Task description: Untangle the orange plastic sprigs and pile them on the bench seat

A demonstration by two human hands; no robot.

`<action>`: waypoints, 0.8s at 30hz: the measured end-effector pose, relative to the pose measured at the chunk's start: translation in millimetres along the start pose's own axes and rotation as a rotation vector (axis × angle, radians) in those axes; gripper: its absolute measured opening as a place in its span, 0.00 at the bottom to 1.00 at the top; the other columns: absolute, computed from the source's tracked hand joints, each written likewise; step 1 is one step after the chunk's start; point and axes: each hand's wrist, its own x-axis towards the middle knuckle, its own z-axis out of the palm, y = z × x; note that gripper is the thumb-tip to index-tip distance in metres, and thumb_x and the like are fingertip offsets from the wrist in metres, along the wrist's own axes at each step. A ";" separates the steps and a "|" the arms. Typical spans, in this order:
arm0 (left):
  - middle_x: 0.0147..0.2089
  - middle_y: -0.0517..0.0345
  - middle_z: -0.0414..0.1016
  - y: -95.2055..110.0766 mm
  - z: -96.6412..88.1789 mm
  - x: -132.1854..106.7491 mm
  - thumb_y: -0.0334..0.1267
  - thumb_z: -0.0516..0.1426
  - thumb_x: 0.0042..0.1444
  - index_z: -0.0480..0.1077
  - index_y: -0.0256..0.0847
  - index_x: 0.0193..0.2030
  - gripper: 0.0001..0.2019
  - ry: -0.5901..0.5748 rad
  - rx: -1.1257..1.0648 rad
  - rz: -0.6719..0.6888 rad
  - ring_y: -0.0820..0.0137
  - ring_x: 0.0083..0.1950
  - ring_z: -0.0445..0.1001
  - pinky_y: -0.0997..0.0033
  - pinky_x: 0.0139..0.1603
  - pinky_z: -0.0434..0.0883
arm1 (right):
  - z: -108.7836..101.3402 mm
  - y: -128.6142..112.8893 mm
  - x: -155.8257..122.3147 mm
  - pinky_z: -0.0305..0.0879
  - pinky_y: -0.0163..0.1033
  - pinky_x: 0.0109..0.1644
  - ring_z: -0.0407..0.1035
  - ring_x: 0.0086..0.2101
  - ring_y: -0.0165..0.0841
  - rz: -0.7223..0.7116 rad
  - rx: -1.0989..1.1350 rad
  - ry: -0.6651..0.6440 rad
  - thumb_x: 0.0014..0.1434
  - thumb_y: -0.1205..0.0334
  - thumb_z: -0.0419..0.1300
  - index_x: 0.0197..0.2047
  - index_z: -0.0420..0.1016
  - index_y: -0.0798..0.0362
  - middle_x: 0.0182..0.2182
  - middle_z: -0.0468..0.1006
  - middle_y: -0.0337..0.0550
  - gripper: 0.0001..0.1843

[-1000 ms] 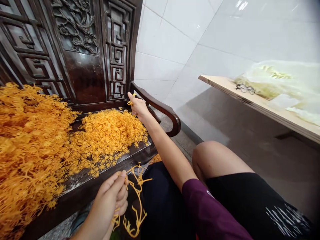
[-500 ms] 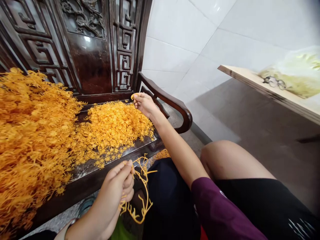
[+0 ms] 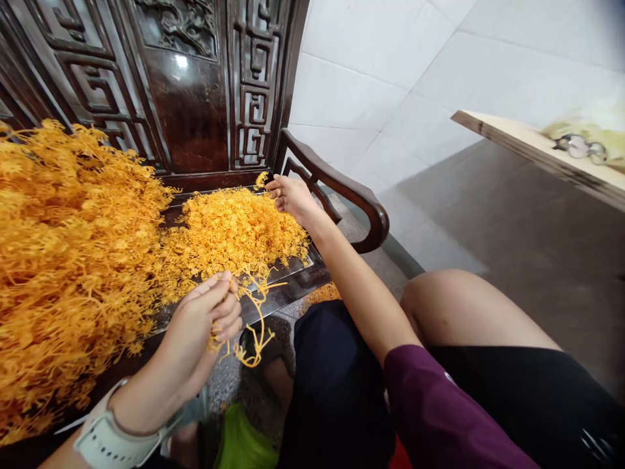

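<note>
Right now the left hand (image 3: 202,329), white watch band (image 3: 105,440) on the wrist, sits at the front edge of the dark carved wooden bench (image 3: 195,124), its grip closed on a stripped orange plastic sprue strand (image 3: 254,319) that dangles just off that front edge, above the floor. Right hand (image 3: 293,195) reaches to the far right end of the bench seat, beside the curved wooden armrest (image 3: 342,189), its grip pinched shut on a small orange plastic piece (image 3: 262,180) held over the small heap of loose orange plastic pieces (image 3: 234,228). That small heap lies on the right part of the bench seat, touching the right hand's fingers. Big pile of tangled orange plastic sprues (image 3: 68,247) fills the left part of the seat, just left of the small heap, touching the carved backrest. Purple sleeve (image 3: 439,417) and bare knee (image 3: 459,306) sit below and right of the bench. Pale wooden board (image 3: 537,156) with eyeglasses (image 3: 581,146) on it is well apart from the bench, far right, against white tiled wall (image 3: 390,71).
</note>
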 end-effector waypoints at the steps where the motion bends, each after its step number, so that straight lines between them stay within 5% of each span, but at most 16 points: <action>1: 0.21 0.71 0.50 1.6 -0.9 -0.1 0.33 0.62 0.62 0.68 0.37 0.31 0.09 0.006 0.002 0.007 0.81 0.19 0.47 0.82 0.16 0.56 | 0.1 0.7 1.1 0.54 0.32 0.22 0.60 0.20 0.25 0.000 0.014 -0.001 0.70 0.57 0.60 0.29 0.72 0.54 0.23 0.70 0.37 0.17; 7: 0.21 0.70 0.49 16.0 -9.0 3.9 0.31 0.58 0.67 0.67 0.37 0.32 0.10 0.014 0.034 0.078 0.80 0.20 0.47 0.82 0.18 0.56 | -1.4 0.6 -12.1 0.54 0.31 0.24 0.59 0.21 0.23 -0.068 0.006 -0.036 0.72 0.62 0.59 0.29 0.68 0.53 0.22 0.68 0.35 0.17; 13: 0.21 0.70 0.49 36.5 -26.9 18.0 0.31 0.58 0.69 0.70 0.38 0.35 0.08 -0.081 0.093 0.204 0.80 0.19 0.47 0.82 0.20 0.54 | 17.3 -4.1 -64.1 0.71 0.34 0.34 0.73 0.35 0.31 0.013 -0.007 -0.511 0.68 0.42 0.65 0.43 0.79 0.53 0.37 0.80 0.46 0.20; 16: 0.21 0.70 0.50 42.3 -31.5 21.4 0.32 0.56 0.71 0.71 0.38 0.36 0.09 -0.049 0.131 0.249 0.80 0.19 0.47 0.82 0.19 0.53 | 28.6 -4.4 -84.1 0.73 0.35 0.38 0.73 0.38 0.32 0.029 0.050 -0.653 0.63 0.43 0.70 0.44 0.81 0.52 0.40 0.81 0.45 0.20; 24: 0.21 0.68 0.51 54.0 -39.0 18.7 0.30 0.53 0.73 0.71 0.35 0.36 0.11 0.052 0.225 0.303 0.81 0.19 0.49 0.82 0.20 0.54 | 6.9 -11.6 -92.7 0.64 0.30 0.33 0.66 0.32 0.25 -0.051 0.077 -0.437 0.58 0.60 0.75 0.35 0.82 0.54 0.31 0.75 0.37 0.09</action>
